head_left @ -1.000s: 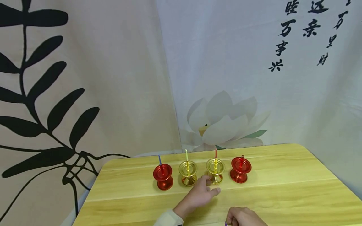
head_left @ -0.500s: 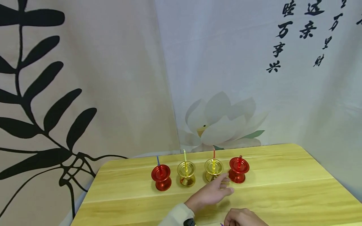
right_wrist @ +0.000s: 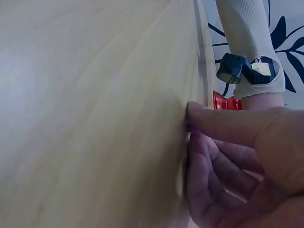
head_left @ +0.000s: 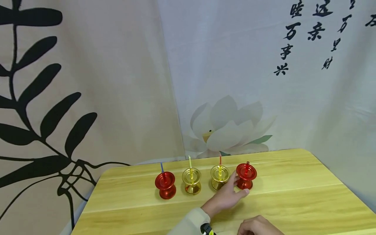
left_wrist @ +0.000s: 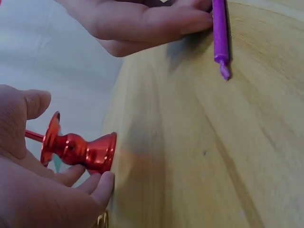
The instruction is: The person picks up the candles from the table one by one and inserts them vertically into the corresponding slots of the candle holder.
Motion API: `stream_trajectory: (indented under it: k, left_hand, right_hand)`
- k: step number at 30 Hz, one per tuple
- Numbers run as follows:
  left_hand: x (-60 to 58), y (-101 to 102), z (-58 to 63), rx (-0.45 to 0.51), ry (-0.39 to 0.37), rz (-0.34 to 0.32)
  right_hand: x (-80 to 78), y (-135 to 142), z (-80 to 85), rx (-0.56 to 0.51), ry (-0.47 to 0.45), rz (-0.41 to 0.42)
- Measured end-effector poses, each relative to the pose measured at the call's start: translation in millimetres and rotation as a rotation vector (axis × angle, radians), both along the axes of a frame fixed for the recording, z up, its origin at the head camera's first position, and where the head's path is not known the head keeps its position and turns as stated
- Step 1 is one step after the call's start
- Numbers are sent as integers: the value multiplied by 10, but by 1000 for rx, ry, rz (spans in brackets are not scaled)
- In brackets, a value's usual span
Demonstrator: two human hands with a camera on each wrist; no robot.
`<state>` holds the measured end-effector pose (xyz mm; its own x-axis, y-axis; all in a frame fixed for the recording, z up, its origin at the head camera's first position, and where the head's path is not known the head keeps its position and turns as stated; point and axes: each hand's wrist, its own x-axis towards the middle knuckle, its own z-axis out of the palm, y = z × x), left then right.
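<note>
My left hand (head_left: 224, 199) reaches round the rightmost red candle holder (head_left: 246, 172), fingers at its left side and thumb out in front. In the left wrist view the thumb stands apart from this holder while the fingertips lie by its base. A thin red stem rises from its dish. At the table's front my right hand (head_left: 259, 226) pinches a purple candle (left_wrist: 220, 33) by one end between thumb and fingers. The candle lies along the tabletop, its wick end free. The right wrist view shows just a purple speck between thumb and finger.
Left of that holder stand a gold holder (head_left: 216, 173) with a red candle (head_left: 220, 160), a gold holder (head_left: 193, 189) with a yellow candle (head_left: 190, 162), and a red holder (head_left: 167, 193) with a blue candle (head_left: 162, 167). A printed curtain (head_left: 132, 81) hangs behind the wooden table (head_left: 293, 195).
My left hand has moved right, from the gold holder with the red candle to the rightmost red holder. The right hand stays low at the front; its purple candle has dropped from the head view.
</note>
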<state>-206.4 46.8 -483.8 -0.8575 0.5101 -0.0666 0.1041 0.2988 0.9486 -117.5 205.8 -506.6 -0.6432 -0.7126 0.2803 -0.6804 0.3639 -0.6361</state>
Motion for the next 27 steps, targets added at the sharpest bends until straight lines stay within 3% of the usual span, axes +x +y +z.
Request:
stream_trajectory:
  k: [5, 11, 16, 22, 27]
  left_hand:
    - [-10, 98, -49, 2, 33, 72]
    - [-26, 179, -52, 44, 63, 112]
    - [-57, 221, -66, 23, 104, 120]
    - [-76, 252, -65, 19, 130, 135]
    - [-97, 289, -61, -9, 123, 170]
  right_hand:
    - [44, 44, 34, 46, -59, -44]
    - [-10, 162, 91, 75, -39, 12]
    - [-124, 363, 147, 36, -41, 50]
    - [-291, 616, 222, -49, -30, -71]
    - [-491, 717, 340, -132, 95, -172]
